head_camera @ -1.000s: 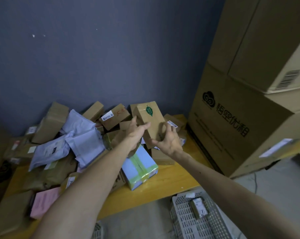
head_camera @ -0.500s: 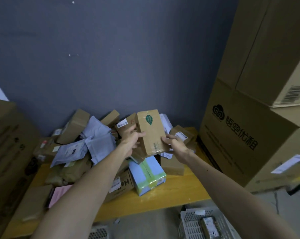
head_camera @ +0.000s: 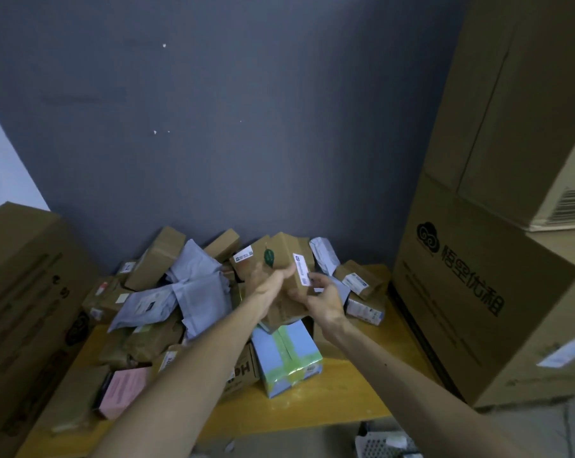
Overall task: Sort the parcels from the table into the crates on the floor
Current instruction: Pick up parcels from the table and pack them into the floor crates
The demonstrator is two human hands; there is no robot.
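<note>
I hold a brown cardboard parcel [head_camera: 284, 259] with a green leaf sticker and a white label above the pile on the yellow table [head_camera: 332, 395]. My left hand [head_camera: 268, 285] grips its left side, thumb across the front. My right hand [head_camera: 322, 297] holds its lower right edge with curled fingers. The parcel is tilted, so its labelled side face shows. Under it lie several brown boxes, grey mailer bags [head_camera: 197, 285], a blue box with green tape [head_camera: 287, 357] and a pink parcel [head_camera: 122, 391]. A corner of a white crate [head_camera: 383, 446] shows on the floor at the bottom.
Large stacked cardboard cartons [head_camera: 497, 259] stand close on the right of the table. Another big carton [head_camera: 21, 285] stands on the left. A dark blue wall [head_camera: 230, 127] backs the table.
The parcel has turned in my hands, so its labelled side now faces me. My left thumb has moved across its front. The view has tilted up and most of the crate has left it.
</note>
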